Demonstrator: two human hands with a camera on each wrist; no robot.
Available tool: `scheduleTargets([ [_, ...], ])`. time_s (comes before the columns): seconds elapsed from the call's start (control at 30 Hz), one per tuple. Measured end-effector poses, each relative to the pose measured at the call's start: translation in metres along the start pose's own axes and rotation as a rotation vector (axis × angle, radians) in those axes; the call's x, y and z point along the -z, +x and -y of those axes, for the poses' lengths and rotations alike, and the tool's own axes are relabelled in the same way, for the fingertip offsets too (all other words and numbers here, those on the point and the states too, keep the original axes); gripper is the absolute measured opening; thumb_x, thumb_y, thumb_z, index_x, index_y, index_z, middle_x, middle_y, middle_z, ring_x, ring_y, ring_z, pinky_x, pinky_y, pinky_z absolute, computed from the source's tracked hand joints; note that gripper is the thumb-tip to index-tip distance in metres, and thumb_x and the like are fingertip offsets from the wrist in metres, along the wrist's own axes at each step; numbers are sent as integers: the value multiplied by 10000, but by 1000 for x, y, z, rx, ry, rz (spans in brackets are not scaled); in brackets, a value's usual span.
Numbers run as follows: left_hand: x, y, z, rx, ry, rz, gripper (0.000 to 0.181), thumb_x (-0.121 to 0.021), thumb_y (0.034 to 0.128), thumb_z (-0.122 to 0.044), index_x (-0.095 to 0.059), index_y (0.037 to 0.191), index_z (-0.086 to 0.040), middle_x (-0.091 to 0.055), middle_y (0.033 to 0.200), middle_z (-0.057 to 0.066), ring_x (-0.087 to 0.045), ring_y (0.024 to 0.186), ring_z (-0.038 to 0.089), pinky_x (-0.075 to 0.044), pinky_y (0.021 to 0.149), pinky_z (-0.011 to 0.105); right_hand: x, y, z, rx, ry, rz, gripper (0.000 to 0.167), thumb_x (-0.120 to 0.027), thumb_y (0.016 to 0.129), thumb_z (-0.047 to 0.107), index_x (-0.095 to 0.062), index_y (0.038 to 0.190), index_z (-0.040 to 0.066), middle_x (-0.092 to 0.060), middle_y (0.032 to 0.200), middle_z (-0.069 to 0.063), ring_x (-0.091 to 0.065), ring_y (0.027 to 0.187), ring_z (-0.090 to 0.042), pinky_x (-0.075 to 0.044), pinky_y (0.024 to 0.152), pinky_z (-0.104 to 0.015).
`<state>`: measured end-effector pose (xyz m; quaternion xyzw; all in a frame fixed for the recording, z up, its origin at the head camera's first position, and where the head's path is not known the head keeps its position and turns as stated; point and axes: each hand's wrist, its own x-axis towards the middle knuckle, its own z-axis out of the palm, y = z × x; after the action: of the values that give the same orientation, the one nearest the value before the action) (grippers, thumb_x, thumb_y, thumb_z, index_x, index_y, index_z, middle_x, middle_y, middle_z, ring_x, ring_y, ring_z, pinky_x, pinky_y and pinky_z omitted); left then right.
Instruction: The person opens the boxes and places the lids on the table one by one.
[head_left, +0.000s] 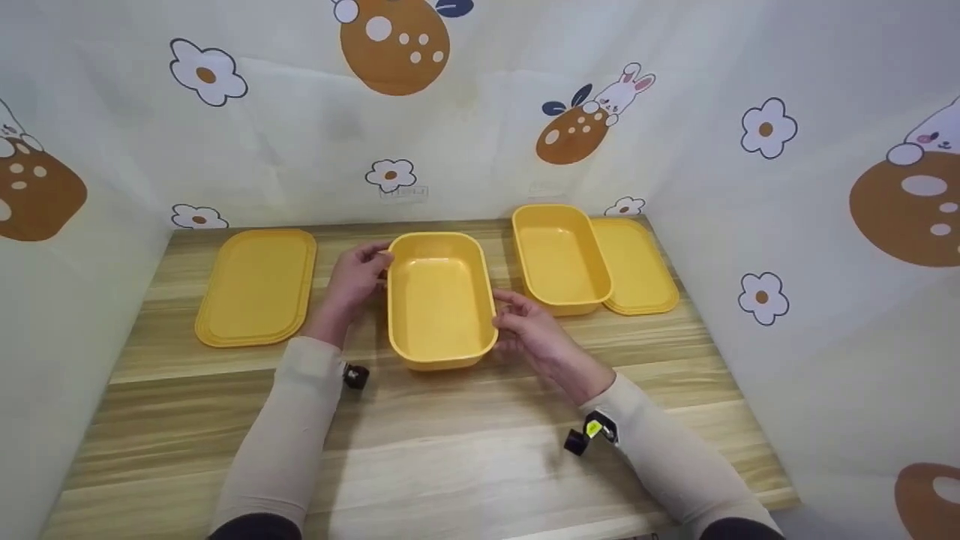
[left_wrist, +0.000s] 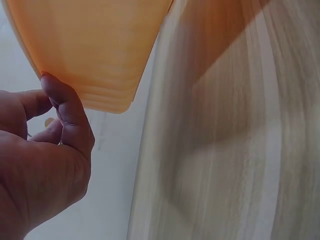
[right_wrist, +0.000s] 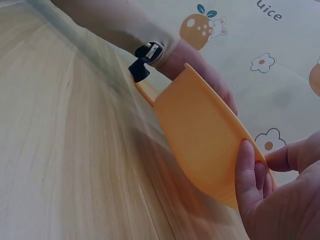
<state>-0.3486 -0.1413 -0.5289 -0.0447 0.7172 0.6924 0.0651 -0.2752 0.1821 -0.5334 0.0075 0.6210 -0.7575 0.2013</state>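
A yellow rectangular food container (head_left: 439, 307), with no lid on it, is held between both hands over the middle of the table. My left hand (head_left: 356, 281) grips its left rim near the far corner. On the opposite side, my right hand (head_left: 546, 341) pinches the right rim with the thumb at the edge and fingers against the outer wall. In the right wrist view the container (right_wrist: 200, 132) hangs above the wood, its shadow falling below. The left wrist view shows the left fingers (left_wrist: 70, 110) against the container's wall (left_wrist: 105, 55).
A flat yellow lid (head_left: 259, 289) lies at the table's left. At the back right, a second yellow container (head_left: 562, 259) stands beside another yellow lid (head_left: 641, 270), partly covering it. A patterned curtain (head_left: 480, 127) encloses the wooden table (head_left: 435, 450) at the back and sides.
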Motion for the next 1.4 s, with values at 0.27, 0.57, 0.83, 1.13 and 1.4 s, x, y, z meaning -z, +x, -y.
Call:
scheduleTargets([
  [0.27, 12, 6, -1, 21, 4, -35, 464, -603, 1155, -261, -605, 1572, -58, -653, 1370, 237, -695, 1048, 299, -619, 889, 362, -14, 11, 1, 3, 3, -22, 641, -652, 977, -73, -519, 1601, -6, -650, 1246, -221, -736, 861, -253, -655, 821, -459],
  [0.57, 22, 5, -5, 41, -35, -66, 435, -617, 1152, -277, -633, 1549, -98, -644, 1366, 195, -691, 1042, 277, -613, 891, 331, -25, 23, 4, 5, 15, -5, 633, -619, 992, -71, -503, 1610, -5, -647, 1221, -192, -736, 825, -244, -658, 816, -473],
  [0.83, 33, 4, -15, 53, 20, -61, 441, -590, 1155, -302, -629, 1562, -136, -638, 1420, 169, -669, 1155, 318, -570, 1043, 414, -34, 31, 8, 19, 27, -9, 620, -623, 979, -74, -535, 1588, 0, -659, 1236, -227, -734, 875, -253, -654, 738, -379],
  [1.13, 48, 6, -24, 65, 36, -39, 488, -569, 1145, -230, -565, 1616, -102, -603, 1482, 189, -659, 1160, 311, -560, 1069, 423, -46, 42, 7, 6, 50, -37, 597, -639, 986, -66, -562, 1572, 13, -656, 1257, -190, -737, 944, -260, -639, 782, -398],
  [1.4, 61, 10, -29, 93, 82, 26, 561, -581, 1121, -157, -483, 1669, -96, -591, 1518, 203, -645, 1241, 328, -558, 1068, 406, -53, 55, 3, 13, 58, -31, 598, -632, 1001, -64, -558, 1587, 25, -605, 1407, -276, -736, 981, -306, -638, 807, -392],
])
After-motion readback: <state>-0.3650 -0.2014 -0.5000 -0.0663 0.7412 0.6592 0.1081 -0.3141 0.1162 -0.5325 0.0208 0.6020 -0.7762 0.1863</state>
